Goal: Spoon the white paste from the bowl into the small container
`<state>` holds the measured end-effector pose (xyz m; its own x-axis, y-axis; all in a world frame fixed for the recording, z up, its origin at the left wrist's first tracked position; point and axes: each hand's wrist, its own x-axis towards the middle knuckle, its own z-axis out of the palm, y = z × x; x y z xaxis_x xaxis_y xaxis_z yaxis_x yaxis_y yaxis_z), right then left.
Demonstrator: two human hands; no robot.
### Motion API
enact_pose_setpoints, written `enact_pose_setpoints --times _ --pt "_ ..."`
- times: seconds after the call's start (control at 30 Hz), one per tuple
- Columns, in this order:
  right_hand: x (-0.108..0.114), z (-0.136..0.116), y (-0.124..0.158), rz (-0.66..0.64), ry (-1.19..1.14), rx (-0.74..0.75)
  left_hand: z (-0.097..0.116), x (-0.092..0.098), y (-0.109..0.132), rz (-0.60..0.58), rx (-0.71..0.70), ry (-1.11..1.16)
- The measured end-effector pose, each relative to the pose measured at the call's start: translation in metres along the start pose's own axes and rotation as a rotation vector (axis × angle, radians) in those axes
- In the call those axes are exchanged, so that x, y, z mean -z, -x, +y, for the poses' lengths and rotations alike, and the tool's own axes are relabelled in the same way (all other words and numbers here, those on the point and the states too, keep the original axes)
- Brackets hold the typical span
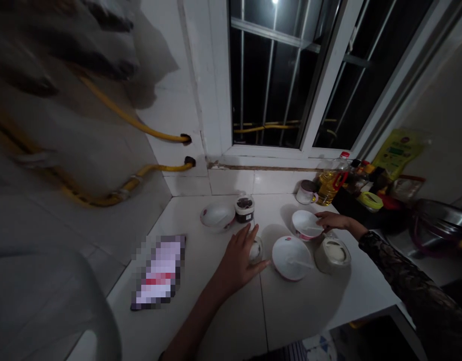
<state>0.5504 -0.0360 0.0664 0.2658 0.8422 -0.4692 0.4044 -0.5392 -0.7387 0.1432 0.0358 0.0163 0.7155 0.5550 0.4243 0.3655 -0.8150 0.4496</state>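
Observation:
My left hand [240, 260] has its fingers spread over a small white-topped jar [255, 249], which it partly hides. My right hand [330, 221] is at the right rim of a small white bowl [305, 219] with a spoon in it, fingers closed near the spoon's end. Nearer to me stands a larger white bowl [287, 255] with a clear spoon. Right of it is a square jar [332, 254] of white contents. Beyond my left hand are a dark-filled jar [245, 209] and a shallow white dish [216, 215].
An oil bottle [330, 183], a lidded mug [306, 192] and several condiments stand at the back right. A blurred purple packet [159, 271] lies on the left of the white counter [231, 321]. A metal pot [437, 225] is at far right, below the barred window.

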Motion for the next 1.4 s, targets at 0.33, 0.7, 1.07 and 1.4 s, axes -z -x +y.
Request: enact_pose_setpoints --times 0.33,0.7,1.07,1.4 --pt "-0.001 -0.015 0.0 -0.175 0.118 0.012 -0.014 0.007 0.011 -0.085 0.126 0.116" --pt "-0.025 -0.124 -0.031 -0.084 0.373 0.235 -0.002 0.018 0.004 -0.171 0.268 0.335" --pt "-0.194 -0.22 -0.089 -0.028 1.087 0.664 0.003 0.018 0.0 -0.21 0.34 0.308" --pt "-0.178 -0.204 -0.087 -0.037 1.222 0.844 0.004 0.021 -0.001 -0.205 0.331 0.301"
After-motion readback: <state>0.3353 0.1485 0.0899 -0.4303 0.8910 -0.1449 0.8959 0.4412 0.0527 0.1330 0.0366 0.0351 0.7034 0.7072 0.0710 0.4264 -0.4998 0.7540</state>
